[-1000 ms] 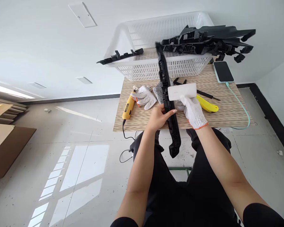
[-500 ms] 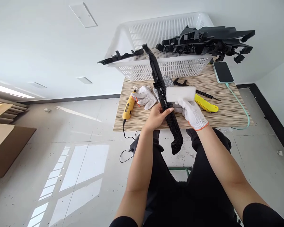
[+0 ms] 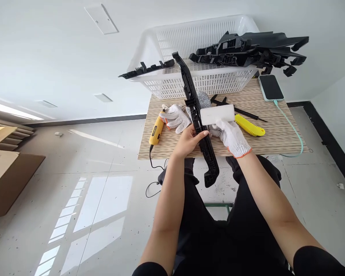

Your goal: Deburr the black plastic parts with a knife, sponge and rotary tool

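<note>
"White walls (image 3: 69, 73) are enclosing the striped wood-look worktop (image 3: 276, 142). What's helping here?"

"Keeping support firm, I'd judge: the bare left hand (image 3: 188, 142) is clasping, nearly closed, a long black plastic strip (image 3: 208, 153) slanting over the front edge; the white-gloved right hand (image 3: 231, 134) is gripping a white rectangular block (image 3: 217, 114) beside it."

A long black strip (image 3: 196, 115) slants over the table (image 3: 278, 140) beside a plain white block (image 3: 217, 114).
</note>
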{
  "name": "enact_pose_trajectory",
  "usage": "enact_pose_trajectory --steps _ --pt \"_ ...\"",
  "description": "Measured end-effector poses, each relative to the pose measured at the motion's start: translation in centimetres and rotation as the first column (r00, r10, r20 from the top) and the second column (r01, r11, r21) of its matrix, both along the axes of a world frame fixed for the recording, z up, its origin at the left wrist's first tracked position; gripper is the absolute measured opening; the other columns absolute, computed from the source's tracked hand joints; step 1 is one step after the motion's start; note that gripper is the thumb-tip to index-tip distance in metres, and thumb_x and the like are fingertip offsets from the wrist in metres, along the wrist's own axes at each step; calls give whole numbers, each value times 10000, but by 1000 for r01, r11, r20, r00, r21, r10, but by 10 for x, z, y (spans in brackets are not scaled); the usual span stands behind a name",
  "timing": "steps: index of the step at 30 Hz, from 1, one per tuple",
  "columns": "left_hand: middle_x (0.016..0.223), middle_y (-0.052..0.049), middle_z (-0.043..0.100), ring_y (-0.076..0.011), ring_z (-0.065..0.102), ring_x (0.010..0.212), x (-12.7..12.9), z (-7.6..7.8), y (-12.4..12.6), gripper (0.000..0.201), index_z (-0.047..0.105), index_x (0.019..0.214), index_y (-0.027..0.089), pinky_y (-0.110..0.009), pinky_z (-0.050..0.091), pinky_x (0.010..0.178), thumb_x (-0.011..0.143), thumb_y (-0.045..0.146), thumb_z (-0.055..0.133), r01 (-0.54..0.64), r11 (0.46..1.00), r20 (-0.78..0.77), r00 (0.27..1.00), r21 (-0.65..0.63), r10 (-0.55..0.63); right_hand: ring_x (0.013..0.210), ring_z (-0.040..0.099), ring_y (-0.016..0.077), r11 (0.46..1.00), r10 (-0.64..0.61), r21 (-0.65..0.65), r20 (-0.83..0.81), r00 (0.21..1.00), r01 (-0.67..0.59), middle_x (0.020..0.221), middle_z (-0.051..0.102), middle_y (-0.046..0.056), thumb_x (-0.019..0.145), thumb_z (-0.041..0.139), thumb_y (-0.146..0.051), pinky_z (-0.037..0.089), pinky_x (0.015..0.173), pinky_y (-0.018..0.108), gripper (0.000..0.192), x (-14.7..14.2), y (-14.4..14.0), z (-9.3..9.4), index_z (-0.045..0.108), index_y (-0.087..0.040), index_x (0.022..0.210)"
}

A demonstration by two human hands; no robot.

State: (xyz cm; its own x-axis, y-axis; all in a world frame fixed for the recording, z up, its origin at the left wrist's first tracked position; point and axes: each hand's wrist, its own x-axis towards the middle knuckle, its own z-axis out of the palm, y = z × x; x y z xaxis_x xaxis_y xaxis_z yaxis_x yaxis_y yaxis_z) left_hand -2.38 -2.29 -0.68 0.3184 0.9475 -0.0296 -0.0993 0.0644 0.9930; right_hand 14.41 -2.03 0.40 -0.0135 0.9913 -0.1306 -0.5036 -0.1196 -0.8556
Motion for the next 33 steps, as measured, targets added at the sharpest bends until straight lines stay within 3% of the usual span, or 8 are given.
enact_pose_trajectory --steps 11,15,24,33 --pt "965 -72 774 -201 740 897 1 0 -1 464 630 1007 170 -323 587 796 779 532 809 71 997 7 997 12 -71 749 666 170 999 37 26 84 996 -40 769 701 -3 639 860 -448 572 664 294 356 -3 1 -5 689 -218 850" --pt "940 -69 772 -186 731 868 1 0 -1 430 629 976 167 -313 580 785 805 528 788 79 997 -1 997 14 -79 763 672 169 997 -72 30 30 997 71 755 690 -13 661 841 -491 588 727 321 360 -4 2 -5 666 -228 835" --pt "1011 -87 769 -223 733 973 2 0 -1 464 630 1036 172 -347 577 854 797 535 792 96 995 -1 995 31 -96 728 651 172 1000 11 21 112 994 -13 702 652 -18 668 807 -408 543 631 285 260 -4 1 -4 638 -226 746" --pt "1009 -88 766 -206 721 924 3 1 -1 458 639 1007 172 -340 576 833 793 547 792 84 995 -30 996 62 -82 665 613 146 998 27 50 118 993 -33 721 664 -17 675 819 -427 522 591 267 280 -5 2 -5 660 -225 788"
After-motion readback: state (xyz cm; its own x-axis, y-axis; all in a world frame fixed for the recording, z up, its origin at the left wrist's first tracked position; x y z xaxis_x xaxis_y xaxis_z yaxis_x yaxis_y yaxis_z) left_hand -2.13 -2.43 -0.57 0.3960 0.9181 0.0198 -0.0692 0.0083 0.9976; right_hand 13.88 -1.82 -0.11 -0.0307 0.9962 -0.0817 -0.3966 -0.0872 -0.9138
